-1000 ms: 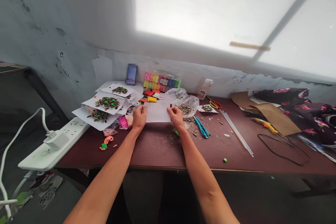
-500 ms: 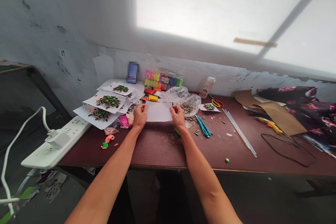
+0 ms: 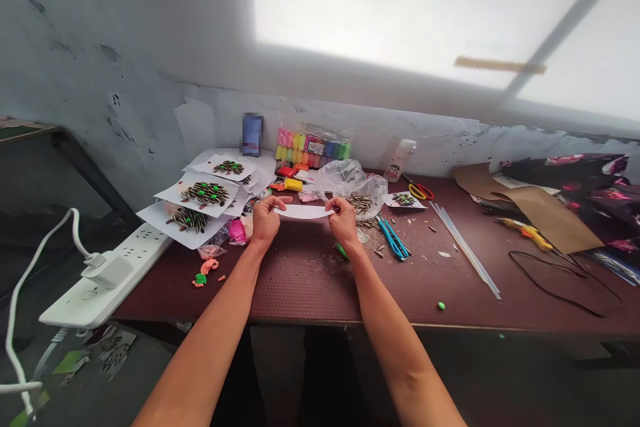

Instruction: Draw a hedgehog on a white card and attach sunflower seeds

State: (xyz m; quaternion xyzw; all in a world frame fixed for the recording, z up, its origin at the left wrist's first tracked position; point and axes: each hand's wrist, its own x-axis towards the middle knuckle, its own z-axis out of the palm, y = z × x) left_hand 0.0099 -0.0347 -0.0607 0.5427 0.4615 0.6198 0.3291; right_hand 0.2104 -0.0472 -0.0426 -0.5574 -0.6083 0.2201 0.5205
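A white sheet of paper [image 3: 303, 212] is stretched between my hands above the table, tilted so that only a narrow strip of it shows. My left hand [image 3: 267, 219] pinches its left end, and my right hand [image 3: 342, 219] grips the right end. Behind my right hand lies a clear plastic bag [image 3: 345, 177] beside a heap of short brown sticks [image 3: 361, 203]. A blue utility knife [image 3: 394, 238] rests to the right of that hand. Left of my left hand are stacked paper cards [image 3: 206, 193] bearing brown sticks and green dots.
Packs of coloured clay [image 3: 313, 149] and a phone [image 3: 252, 135] stand by the wall. To the right are a bottle [image 3: 400, 160], scissors [image 3: 419, 191], clear glue sticks [image 3: 465, 250] and a yellow glue gun [image 3: 533, 235]. A white power strip [image 3: 107, 273] sits at the left edge.
The paper has tipped from showing its broad face to a thin strip, still held at both ends. My view has shifted slightly, and the left fingers have moved on the edge.
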